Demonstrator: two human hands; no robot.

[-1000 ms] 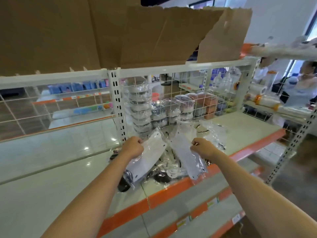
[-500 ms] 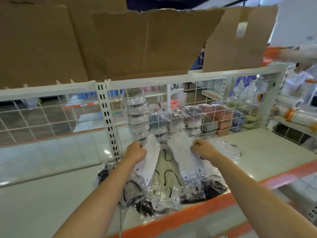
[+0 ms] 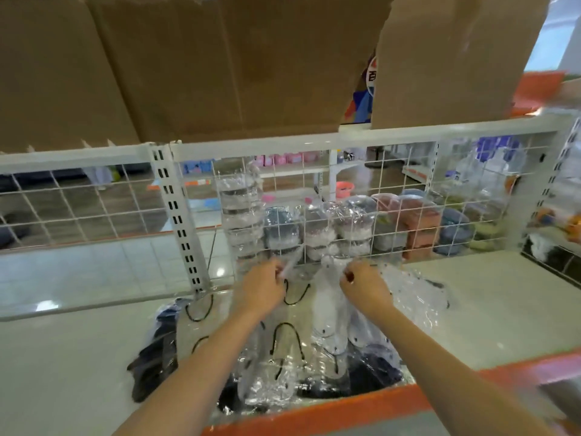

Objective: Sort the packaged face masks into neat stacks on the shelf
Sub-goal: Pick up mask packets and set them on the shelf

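Left hand (image 3: 262, 286) and right hand (image 3: 364, 286) each pinch a packaged mask — wire grid (image 3: 345, 215) just behind.

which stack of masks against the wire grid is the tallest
The leftmost stack, just right of the slotted upright. It rises well above the three shorter stacks beside it, reaching near the top rail.

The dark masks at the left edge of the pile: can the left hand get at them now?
Probably yes, but not at once. The dark masks lie uncovered on the shelf, left of the left hand. That hand is pinching a clear packet, which it must release first.
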